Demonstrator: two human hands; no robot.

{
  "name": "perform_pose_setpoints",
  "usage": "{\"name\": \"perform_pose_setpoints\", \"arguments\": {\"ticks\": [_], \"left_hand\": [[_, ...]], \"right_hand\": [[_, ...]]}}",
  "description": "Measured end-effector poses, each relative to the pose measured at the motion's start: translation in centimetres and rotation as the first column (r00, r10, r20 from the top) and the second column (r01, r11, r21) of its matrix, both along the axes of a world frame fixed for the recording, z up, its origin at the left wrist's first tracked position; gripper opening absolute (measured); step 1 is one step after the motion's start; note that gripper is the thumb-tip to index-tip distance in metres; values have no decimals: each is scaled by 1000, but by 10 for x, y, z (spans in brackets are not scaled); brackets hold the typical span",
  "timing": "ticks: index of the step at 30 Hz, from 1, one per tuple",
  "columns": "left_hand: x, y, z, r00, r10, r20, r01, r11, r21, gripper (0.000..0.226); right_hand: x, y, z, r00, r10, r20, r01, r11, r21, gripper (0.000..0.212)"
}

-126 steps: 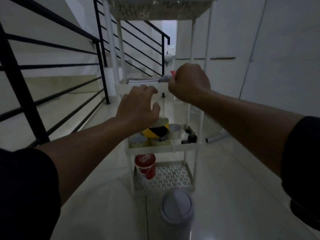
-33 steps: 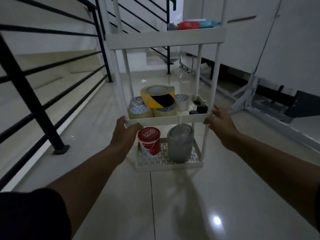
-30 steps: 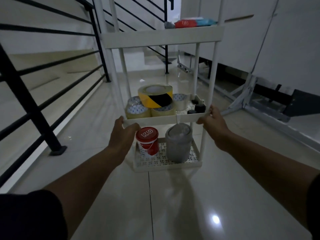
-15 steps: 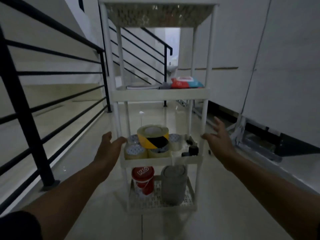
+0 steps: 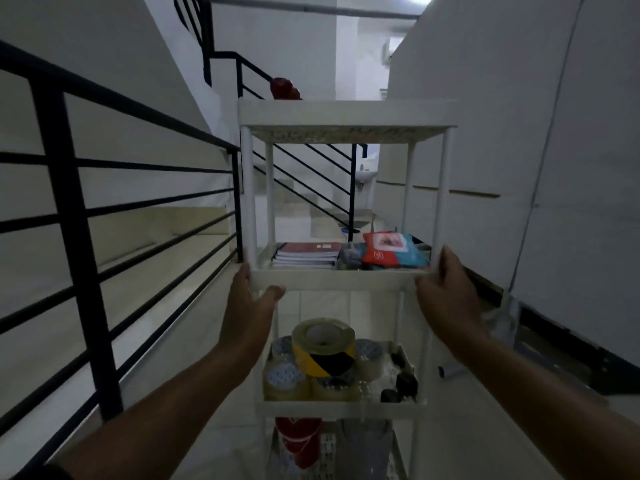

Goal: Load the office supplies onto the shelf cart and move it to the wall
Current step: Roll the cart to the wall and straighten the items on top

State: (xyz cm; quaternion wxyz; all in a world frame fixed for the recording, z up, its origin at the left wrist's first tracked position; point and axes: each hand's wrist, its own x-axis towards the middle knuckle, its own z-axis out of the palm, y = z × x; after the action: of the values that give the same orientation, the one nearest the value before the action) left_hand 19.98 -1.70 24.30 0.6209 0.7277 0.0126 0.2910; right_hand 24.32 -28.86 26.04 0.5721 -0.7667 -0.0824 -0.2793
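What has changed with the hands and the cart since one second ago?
Both hands let go of the tape shelf and moved up: left hand and right hand now grip the notebook tier of the white plastic shelf cart. The yellow-black tape roll stayed in place.

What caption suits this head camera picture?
Both hands, left and right, grip the loaded white shelf cart by its notebook tier beside a black stair railing.

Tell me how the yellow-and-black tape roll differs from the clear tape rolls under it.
The yellow-and-black tape roll is opaque with diagonal hazard stripes; the clear tape rolls are see-through, with pale patterned cores. The striped roll looks larger than the clear ones. It rests on top of them, while they sit directly on the tier. All lie flat on the same tier of the shelf cart.
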Motion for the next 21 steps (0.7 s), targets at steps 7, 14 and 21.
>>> {"name": "perform_pose_setpoints", "arguments": {"ticks": [7, 14, 21], "left_hand": [[-14, 3, 7, 987, 24, -159, 4, 986, 170, 91], [-35, 2, 29, 949, -25, -314, 117, 954, 277, 98], [-25, 22, 18, 953, -31, -300, 149, 913, 380, 101]], "right_hand": [[4, -1, -4, 997, -77, -15, 75, 990, -123, 59], [-10, -1, 5, 994, -88, -64, 76, 984, -162, 64], [-10, 3, 0, 991, -132, -30, 123, 972, -201, 79]]}}
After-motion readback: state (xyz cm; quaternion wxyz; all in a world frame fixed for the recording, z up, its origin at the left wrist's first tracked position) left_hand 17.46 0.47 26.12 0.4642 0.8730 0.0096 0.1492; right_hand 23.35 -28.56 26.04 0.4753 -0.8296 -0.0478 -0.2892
